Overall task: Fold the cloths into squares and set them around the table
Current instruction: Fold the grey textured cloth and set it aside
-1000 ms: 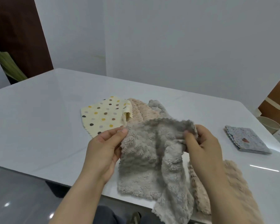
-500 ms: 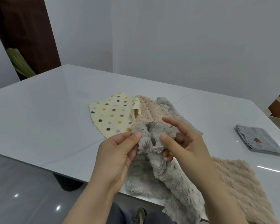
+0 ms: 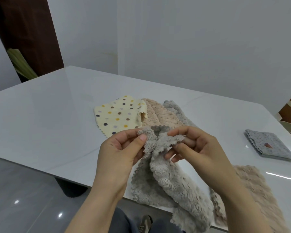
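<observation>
In the head view, my left hand (image 3: pixel 123 152) pinches one bunched corner of the grey cloth (image 3: pixel 171 182) between thumb and forefinger, and my right hand (image 3: pixel 196 148) pinches the edge next to it, thumb under and fingers curled over the top. Both hands hold that cloth up above the near edge of the table (image 3: pixel 49 115), close together, with a short span of scalloped hem between them. The rest of the grey cloth hangs down twisted; part of it lies on the table's near edge and part drops past it. At the middle of the table lies the dotted cloth (image 3: pixel 118 115), cream, one corner turned up. A peach cloth (image 3: pixel 158 113) touches it on the right, and a second grey one (image 3: pixel 178 111) lies against that. On the table's right side sits a folded cloth (image 3: pixel 269 147), square, pale grey. At the table's near right corner a tan cloth (image 3: pixel 252 190) lies spread, partly hidden by my right forearm.
</observation>
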Demonstrator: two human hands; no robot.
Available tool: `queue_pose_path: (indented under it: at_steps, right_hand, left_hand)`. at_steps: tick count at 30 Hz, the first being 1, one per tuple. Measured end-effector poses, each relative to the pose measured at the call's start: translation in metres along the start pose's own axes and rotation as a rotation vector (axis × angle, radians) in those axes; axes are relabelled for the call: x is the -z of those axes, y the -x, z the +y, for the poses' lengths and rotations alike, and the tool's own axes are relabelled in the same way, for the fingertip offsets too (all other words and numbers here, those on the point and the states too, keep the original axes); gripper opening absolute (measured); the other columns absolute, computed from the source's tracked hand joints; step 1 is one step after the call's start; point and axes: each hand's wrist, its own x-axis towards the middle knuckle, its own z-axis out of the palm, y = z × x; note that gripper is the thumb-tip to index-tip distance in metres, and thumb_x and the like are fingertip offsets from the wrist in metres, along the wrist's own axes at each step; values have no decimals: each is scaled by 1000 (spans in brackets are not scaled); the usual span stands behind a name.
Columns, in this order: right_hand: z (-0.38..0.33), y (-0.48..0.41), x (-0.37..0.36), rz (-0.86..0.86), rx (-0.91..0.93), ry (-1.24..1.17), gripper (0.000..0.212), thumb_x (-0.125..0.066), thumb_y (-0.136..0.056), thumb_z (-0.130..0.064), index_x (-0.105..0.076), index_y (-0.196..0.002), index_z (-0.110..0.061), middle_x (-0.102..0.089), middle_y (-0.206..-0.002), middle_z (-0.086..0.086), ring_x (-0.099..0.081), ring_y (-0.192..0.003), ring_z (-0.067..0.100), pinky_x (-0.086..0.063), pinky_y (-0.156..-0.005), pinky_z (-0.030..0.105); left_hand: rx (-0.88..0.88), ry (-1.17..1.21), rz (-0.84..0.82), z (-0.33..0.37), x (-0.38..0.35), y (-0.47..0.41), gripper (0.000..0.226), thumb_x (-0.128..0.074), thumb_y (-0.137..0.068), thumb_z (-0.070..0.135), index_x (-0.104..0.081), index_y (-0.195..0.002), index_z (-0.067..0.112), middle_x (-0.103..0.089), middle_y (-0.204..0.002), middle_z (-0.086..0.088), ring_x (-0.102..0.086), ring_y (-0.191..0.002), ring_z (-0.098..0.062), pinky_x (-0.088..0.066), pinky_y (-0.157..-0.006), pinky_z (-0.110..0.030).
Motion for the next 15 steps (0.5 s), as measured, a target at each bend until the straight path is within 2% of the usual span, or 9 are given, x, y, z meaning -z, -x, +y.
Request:
queue_pose_path:
  at_steps: [3,5,6,7,9,10,12,13,15]
  right_hand:
    - [3,-6,-1,62,1,6,3,-68,-84,-6,-69,-86,-9,-67,-63,14,-57,-50,17,-45,-51,25]
    - [6,-8,1,147,71,113,11,-79,-73,-28,-72,-76,-20,-60,-69,15,-48,-55,16,-39,-52,26]
    - [5,-9,2,171,110,177,15,-82,-70,-36,-72,-73,-25,-58,-76,11,-46,-59,17,-39,-54,26]
    - [2,-9,3,183,139,210,16,-82,-69,-39,-70,-71,-29,-61,-83,2,-48,-63,19,-39,-54,24]
    - [-3,-10,6,126,151,162,13,-78,-76,-27,-66,-71,-25,-69,-97,-8,-56,-61,18,-41,-50,20]
    - [-5,-11,7,82,141,116,12,-75,-80,-19,-64,-75,-19,-72,-94,-4,-57,-56,16,-41,-48,20]
    - [-9,-13,7,40,158,110,10,-70,-85,-13,-61,-80,-11,-67,-68,0,-54,-48,14,-39,-45,22]
    - [-11,-14,8,50,189,137,11,-71,-85,-16,-62,-80,-12,-59,-58,0,-49,-46,13,-37,-46,22]
    - [-18,-16,7,76,262,211,13,-73,-82,-24,-65,-78,-16,-46,-52,-6,-39,-47,8,-33,-47,19]
  left_hand:
    - [12,6,8,0,-1,1,10,-71,-76,9,-72,-86,9,-70,-78,-15,-61,-73,-19,-56,-68,-24]
    - [15,2,4,1,-2,2,16,-74,-71,14,-73,-85,7,-66,-88,-30,-58,-77,-26,-56,-78,-35]
    - [14,2,3,2,-2,3,16,-75,-70,15,-73,-83,8,-65,-89,-31,-56,-78,-27,-56,-80,-38]
    - [11,-1,6,2,-2,3,14,-75,-70,16,-74,-82,9,-64,-86,-29,-56,-77,-27,-56,-79,-37]
    - [-1,-16,13,2,-1,1,7,-75,-73,15,-74,-80,11,-62,-82,-21,-55,-76,-25,-58,-74,-31]
    - [-9,-20,14,3,-1,-1,4,-74,-75,15,-74,-78,12,-61,-82,-20,-55,-76,-25,-58,-73,-29]
    - [-21,-20,16,5,-1,-4,2,-72,-77,13,-74,-78,14,-61,-82,-20,-56,-76,-25,-58,-72,-27]
    - [-28,-21,21,7,-1,-5,3,-72,-78,12,-73,-78,14,-63,-82,-20,-56,-76,-25,-57,-70,-25]
    - [-48,-31,32,11,-2,-7,4,-71,-79,11,-73,-80,14,-66,-82,-21,-58,-75,-24,-57,-67,-23]
